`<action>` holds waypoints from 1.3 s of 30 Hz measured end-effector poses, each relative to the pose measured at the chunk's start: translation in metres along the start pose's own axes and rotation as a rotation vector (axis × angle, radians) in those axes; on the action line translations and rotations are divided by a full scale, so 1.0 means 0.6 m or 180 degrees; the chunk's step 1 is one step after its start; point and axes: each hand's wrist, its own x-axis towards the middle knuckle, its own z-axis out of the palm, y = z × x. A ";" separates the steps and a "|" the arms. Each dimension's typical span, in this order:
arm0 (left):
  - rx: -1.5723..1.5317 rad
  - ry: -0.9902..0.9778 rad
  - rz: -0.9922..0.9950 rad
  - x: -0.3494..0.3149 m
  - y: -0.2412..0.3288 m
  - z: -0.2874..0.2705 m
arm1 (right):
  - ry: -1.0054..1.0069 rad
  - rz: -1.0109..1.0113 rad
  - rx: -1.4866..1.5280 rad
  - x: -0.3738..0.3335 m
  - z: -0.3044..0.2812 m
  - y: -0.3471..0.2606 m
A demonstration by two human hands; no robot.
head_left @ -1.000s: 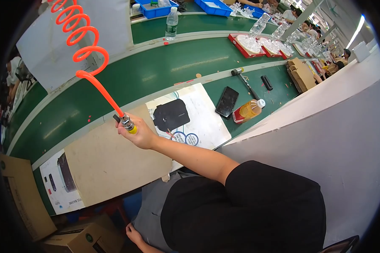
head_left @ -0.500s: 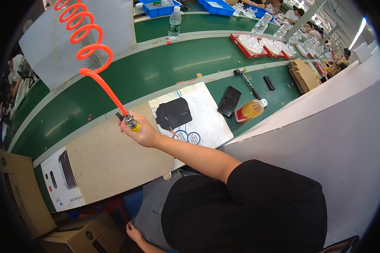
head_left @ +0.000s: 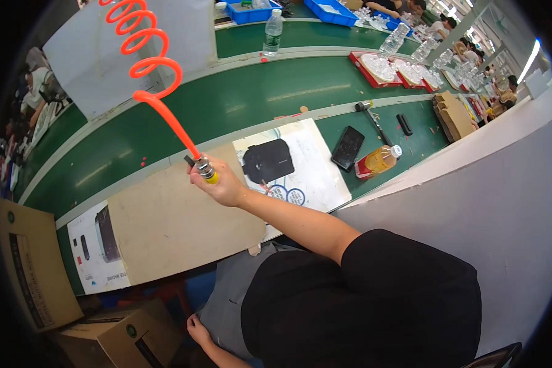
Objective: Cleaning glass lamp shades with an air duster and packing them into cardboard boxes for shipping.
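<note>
My right hand is closed round an air tool with a metal coupling, a yellow band and a small black lever. Only its top shows; my fingers and palm hide the rest. An orange coiled hose runs up from the coupling. The hand is above a bare cardboard sheet on the bench. At the lower edge, my left hand rests beside the grey cloth over my lap. Its fingers are loosely bent, with nothing seen in them.
Right of the cardboard lie a phone, a hammer and a juice bottle. A water bottle stands across the green bench. Cartons stand at lower left, a white partition at right. Other people sit far off.
The whole view has shifted, so bench and hands appear further right and mostly slightly higher. My right hand keeps its grip on the air tool; my left hand stays by the grey cloth.
</note>
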 end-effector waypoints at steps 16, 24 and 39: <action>0.0146 0.0337 -0.0162 -0.005 -0.004 -0.001 | -0.0042 0.0438 0.0320 0.005 0.014 0.001; 0.0411 0.0317 -0.0129 -0.018 0.032 0.004 | 0.0077 0.0467 0.0437 -0.006 -0.003 0.028; 0.0512 0.0366 -0.0326 -0.033 0.048 -0.025 | 0.0135 0.0548 0.0537 0.005 -0.002 0.013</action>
